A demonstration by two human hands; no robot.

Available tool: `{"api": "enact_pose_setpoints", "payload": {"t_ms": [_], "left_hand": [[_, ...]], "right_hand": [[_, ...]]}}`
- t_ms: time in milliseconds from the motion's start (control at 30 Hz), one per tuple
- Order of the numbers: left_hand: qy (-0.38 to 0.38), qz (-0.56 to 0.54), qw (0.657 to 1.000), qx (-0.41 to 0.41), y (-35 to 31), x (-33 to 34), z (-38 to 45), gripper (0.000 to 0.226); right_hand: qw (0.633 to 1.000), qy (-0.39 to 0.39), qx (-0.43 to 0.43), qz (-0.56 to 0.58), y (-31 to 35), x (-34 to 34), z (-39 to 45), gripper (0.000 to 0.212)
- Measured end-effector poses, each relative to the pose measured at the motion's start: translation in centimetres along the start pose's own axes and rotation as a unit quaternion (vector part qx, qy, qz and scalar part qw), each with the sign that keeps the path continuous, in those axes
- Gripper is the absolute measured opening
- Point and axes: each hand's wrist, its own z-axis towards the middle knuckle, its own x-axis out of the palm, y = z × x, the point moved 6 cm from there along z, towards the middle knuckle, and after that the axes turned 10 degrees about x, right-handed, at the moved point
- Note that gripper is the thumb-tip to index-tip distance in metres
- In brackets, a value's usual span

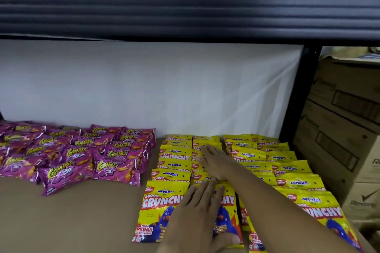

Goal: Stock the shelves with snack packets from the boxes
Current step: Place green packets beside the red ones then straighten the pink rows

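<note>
Several purple packets (78, 154) lie left of stacked cardboard boxes (345, 129)

Yellow packets (298, 183), purple packets (67, 150), brown shelf (72, 222)

Four rows of yellow packets (174, 172) are lying right, roughly twenty purple packets (115, 168) left, three cartons (345, 121) stacking far right.
</note>
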Motion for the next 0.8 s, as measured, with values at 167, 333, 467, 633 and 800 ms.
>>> {"api": "enact_pose_setpoints", "payload": {"t_ms": [167, 333, 467, 633, 800], "left_hand": [[-0.003, 0.003, 1.0, -0.001, 0.0, -0.2, -0.1, 0.096], [-0.03, 0.028, 0.999, 0.008, -0.3, -1.3, -0.4, 0.099], [-0.062, 0.015, 0.998, 0.012, -1.9, -3.1, -0.1, 0.098], [-0.066, -0.008, 0.997, 0.042, -6.0, -4.1, 2.0, 0.094], [-0.04, -0.026, 0.998, 0.037, -9.5, -2.9, 4.3, 0.097]], "right_hand": [[1.0, -0.001, -0.008, -0.001, 0.1, -0.5, -0.1, 0.068], [0.998, -0.038, -0.029, 0.042, -0.1, -3.2, -1.7, 0.063], [0.996, -0.064, -0.026, 0.06, -2.2, -5.1, -3.5, 0.061], [0.992, -0.074, -0.008, 0.1, -6.4, -6.6, -5.9, 0.056], [0.995, -0.08, 0.014, 0.05, -9.9, -6.9, -7.2, 0.06]]}}
